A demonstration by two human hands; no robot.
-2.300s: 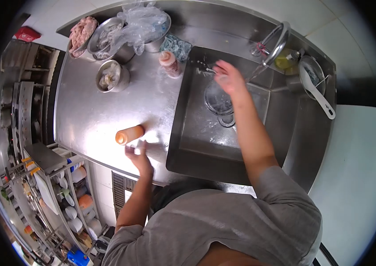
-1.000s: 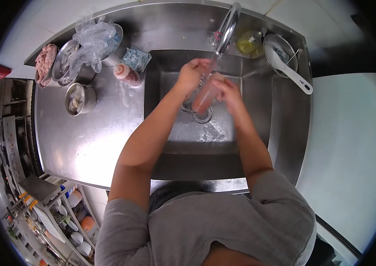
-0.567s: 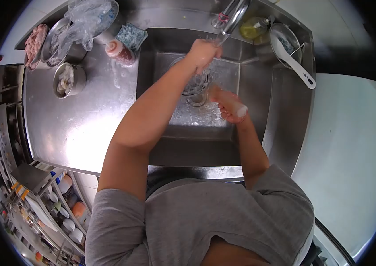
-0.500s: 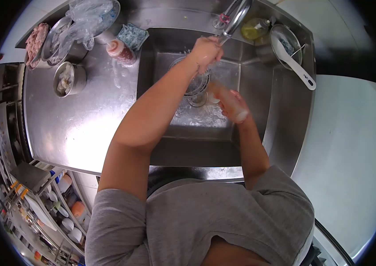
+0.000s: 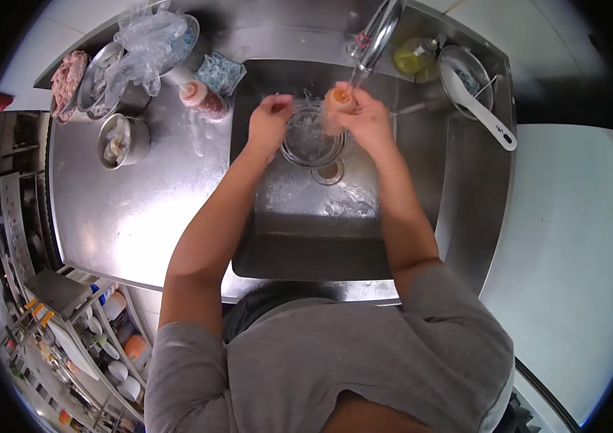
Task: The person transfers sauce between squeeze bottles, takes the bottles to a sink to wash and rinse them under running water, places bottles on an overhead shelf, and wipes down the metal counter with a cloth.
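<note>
My right hand (image 5: 370,124) is wrapped round a squeeze bottle (image 5: 340,101) without a cap, whose orange inside shows at the mouth. It is held under the faucet (image 5: 381,36), where water runs down. My left hand (image 5: 268,126) hovers at the left side of the sink, fingers loosely bent and apart, with nothing visible in it. Between the hands, a clear round bowl (image 5: 314,153) with water in it stands in the steel sink (image 5: 292,256), beside the drain (image 5: 329,172).
On the left counter are a red-filled squeeze bottle (image 5: 204,99), a blue scouring pad (image 5: 220,73), a metal cup (image 5: 124,141) and bowls with plastic bags (image 5: 144,40) and minced meat (image 5: 70,76). Behind right stand yellow soap (image 5: 413,58) and a bowl with a white spoon (image 5: 483,114).
My left hand has left the faucet and moved left and down. My right hand has raised the bottle up to the faucet, its open mouth now facing up.
</note>
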